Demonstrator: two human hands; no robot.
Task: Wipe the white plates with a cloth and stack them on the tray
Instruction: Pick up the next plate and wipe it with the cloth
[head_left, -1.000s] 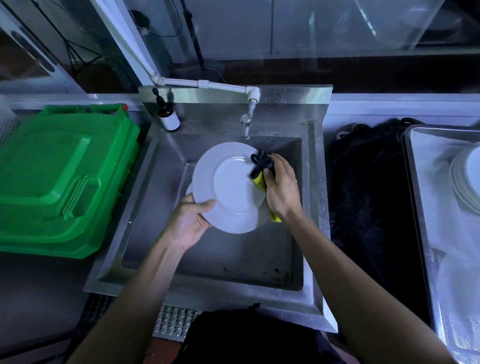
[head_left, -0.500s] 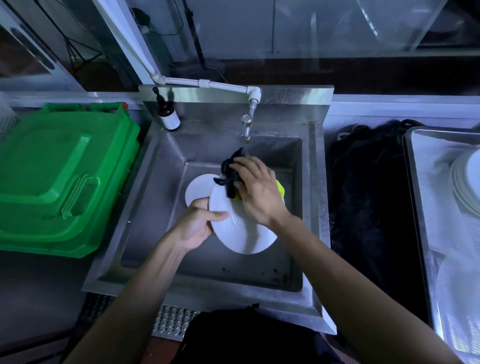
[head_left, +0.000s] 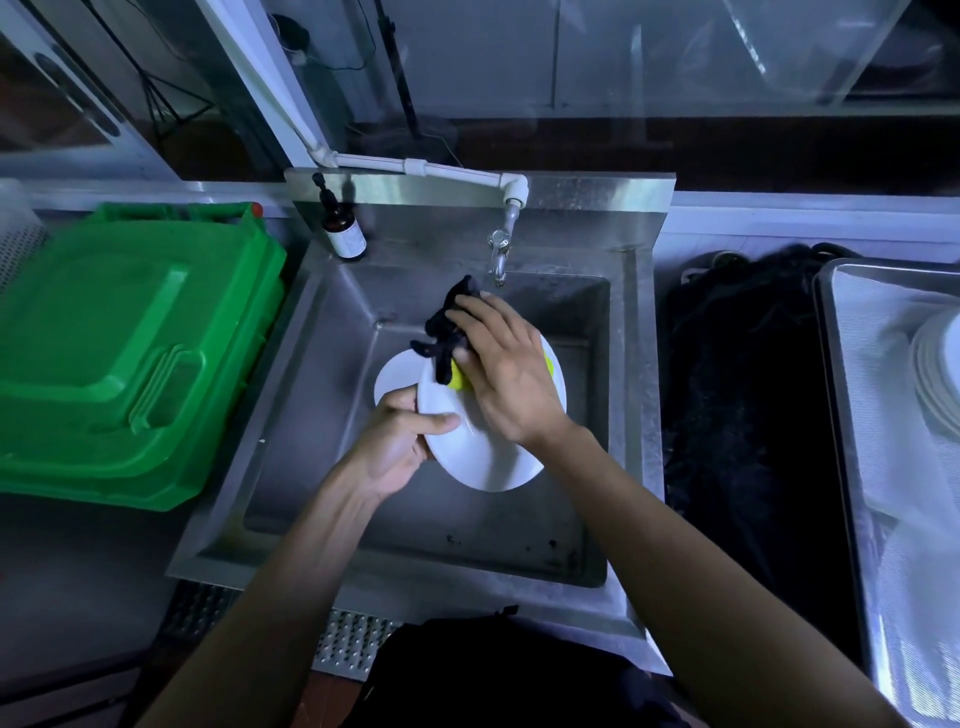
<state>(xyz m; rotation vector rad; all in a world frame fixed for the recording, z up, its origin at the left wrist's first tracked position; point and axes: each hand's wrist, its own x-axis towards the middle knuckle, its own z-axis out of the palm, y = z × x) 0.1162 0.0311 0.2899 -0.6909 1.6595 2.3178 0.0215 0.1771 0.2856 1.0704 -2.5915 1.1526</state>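
Observation:
Over the steel sink (head_left: 291, 415) I hold a white plate (head_left: 483, 457) tilted. My left hand (head_left: 395, 441) grips its left rim, thumb across the face. My right hand (head_left: 504, 379) presses a black and yellow cloth (head_left: 447, 343) against the plate's upper part, fingers curled over the cloth. A second white plate (head_left: 395, 379) lies in the basin behind, mostly hidden. At the far right a stack of white plates (head_left: 935, 374) rests on a metal tray (head_left: 831, 322).
A green plastic crate lid (head_left: 119, 353) sits left of the sink. A brown pump bottle (head_left: 343, 234) stands at the sink's back left corner, and the tap (head_left: 498, 254) hangs just above my right hand. A dark bundle (head_left: 743, 395) lies between sink and tray.
A second ago the plate faced me, held higher, with the cloth at its right rim. The plate has since dropped and tilted, and my right hand has moved onto its upper part.

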